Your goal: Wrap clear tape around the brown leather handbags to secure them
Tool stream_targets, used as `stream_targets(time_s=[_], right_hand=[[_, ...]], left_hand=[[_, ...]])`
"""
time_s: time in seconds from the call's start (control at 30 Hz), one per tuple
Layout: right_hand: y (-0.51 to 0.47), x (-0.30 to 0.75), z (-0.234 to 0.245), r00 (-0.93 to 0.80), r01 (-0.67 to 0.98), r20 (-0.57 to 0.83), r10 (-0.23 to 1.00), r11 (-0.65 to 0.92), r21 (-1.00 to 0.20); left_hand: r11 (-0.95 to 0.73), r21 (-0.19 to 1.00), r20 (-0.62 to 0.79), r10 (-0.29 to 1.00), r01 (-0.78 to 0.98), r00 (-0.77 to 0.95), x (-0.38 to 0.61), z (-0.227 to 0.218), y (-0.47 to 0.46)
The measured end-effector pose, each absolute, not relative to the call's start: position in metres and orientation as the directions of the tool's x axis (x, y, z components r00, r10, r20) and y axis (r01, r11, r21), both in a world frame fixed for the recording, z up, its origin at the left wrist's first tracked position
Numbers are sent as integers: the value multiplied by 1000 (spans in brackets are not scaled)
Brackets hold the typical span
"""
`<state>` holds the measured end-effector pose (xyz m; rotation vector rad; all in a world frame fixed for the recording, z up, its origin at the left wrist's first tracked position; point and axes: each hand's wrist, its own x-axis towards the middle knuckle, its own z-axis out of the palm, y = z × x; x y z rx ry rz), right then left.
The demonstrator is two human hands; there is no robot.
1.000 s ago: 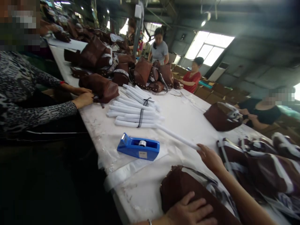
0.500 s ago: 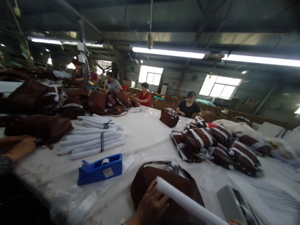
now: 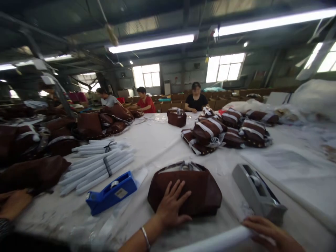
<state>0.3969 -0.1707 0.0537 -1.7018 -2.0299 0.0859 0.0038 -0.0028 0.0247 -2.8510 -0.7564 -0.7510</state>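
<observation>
My left hand [image 3: 173, 203], with a bracelet at the wrist, lies with fingers spread on the side of a dark brown handbag [image 3: 199, 196] in front of me. White wrapping shows at the bag's top, around its handles. Lower right, my right hand [image 3: 270, 232] closes over the end of a white roll [image 3: 217, 241], whose other end runs out of the bottom of the view. Just beyond that hand stands a grey tape dispenser [image 3: 258, 192]. A blue tape dispenser [image 3: 111, 192] sits left of the handbag.
Bundled white rolls [image 3: 97, 168] lie at left beside piled brown bags [image 3: 90, 126]. A co-worker's hand [image 3: 17, 203] is at the left edge. Wrapped brown bags [image 3: 210, 127] are heaped at right. Another person [image 3: 196, 99] sits across the white table [image 3: 152, 140].
My view has swung right. The white roll has moved down off the front of the handbag. My left hand has gone from the roll's end to flat on the bag; my right hand shows more.
</observation>
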Motion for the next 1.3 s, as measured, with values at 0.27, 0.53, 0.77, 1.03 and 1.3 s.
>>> stream_targets(time_s=[0.27,0.53,0.77,1.03,1.3], right_hand=[[-172,354,70,-93,933,353,931,205,-296],[-137,289,51,16,957,567,824,152,-247],[-118,282,30,77,952,624,778,129,-278],[-129,306,32,-16,923,588,808,239,-303],[-134,282,70,-101,948,632,769,266,-172]], left_hand=[[-877,149,236,481,457,845,7,51,4],[-892,137,107,446,432,888,3,65,13],[-911,66,177,411,406,894,1,63,5],[-902,42,285,424,430,860,2,39,-6],[-890,67,320,446,450,836,1,39,-9]])
